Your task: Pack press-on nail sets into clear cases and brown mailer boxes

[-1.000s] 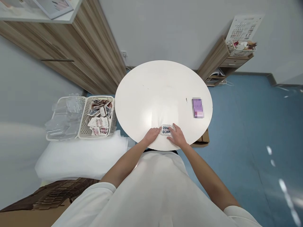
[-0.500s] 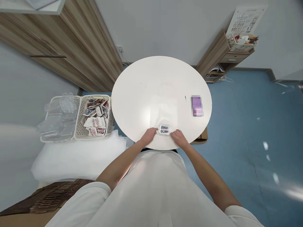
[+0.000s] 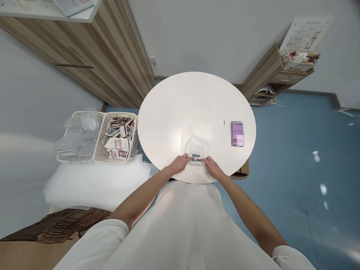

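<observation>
A small clear pack (image 3: 196,155) with two rows of dark oval pieces lies near the front edge of the round white table (image 3: 157,112). My left hand (image 3: 180,164) is at its left side, with the index finger stretched onto the pack's edge. From the right, my right hand (image 3: 212,167) touches the pack with an extended index finger. The other fingers of both hands are curled. A clear, shiny plastic sheet or bag (image 3: 197,135) lies flat just beyond the pack.
A purple, blurred item (image 3: 237,134) lies at the table's right. Left of the table stand a basket of printed cards (image 3: 97,155) and another with clear plastic trays (image 3: 71,145). White sheets (image 3: 95,183) are stacked below them. A cardboard box (image 3: 242,170) is under the right edge.
Both index fingers have moved inward onto the pack's sides, from beside it. The whole view has shifted slightly, so the table appears further right and lower.
</observation>
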`<control>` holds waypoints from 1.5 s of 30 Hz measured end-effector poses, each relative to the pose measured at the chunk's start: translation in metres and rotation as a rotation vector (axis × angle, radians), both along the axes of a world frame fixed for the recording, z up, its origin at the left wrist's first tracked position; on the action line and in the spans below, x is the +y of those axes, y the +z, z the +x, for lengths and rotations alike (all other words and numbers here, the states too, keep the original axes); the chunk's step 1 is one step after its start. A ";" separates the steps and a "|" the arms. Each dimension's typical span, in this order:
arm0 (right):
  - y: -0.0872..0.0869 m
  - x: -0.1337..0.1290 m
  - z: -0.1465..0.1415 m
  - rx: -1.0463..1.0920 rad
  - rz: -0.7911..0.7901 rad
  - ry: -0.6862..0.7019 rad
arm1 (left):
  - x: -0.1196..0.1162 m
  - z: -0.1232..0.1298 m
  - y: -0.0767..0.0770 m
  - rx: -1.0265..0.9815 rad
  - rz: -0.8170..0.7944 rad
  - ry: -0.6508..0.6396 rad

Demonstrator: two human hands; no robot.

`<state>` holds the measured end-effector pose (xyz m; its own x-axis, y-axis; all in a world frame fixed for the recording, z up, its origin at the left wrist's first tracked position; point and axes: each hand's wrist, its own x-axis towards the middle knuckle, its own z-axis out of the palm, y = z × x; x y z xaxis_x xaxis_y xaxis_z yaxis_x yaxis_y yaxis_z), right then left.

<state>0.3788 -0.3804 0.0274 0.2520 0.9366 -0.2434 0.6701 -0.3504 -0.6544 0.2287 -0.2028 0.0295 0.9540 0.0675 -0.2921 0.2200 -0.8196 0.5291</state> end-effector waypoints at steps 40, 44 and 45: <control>-0.020 0.089 0.079 -0.186 -0.154 -0.182 | 0.077 0.084 -0.018 -0.015 -0.155 0.474; -0.011 0.080 0.071 -0.319 0.017 -0.327 | 0.070 0.078 -0.005 -0.143 0.071 0.487; -0.008 0.077 0.067 -0.359 0.075 -0.367 | 0.067 0.076 0.001 -0.185 0.122 0.489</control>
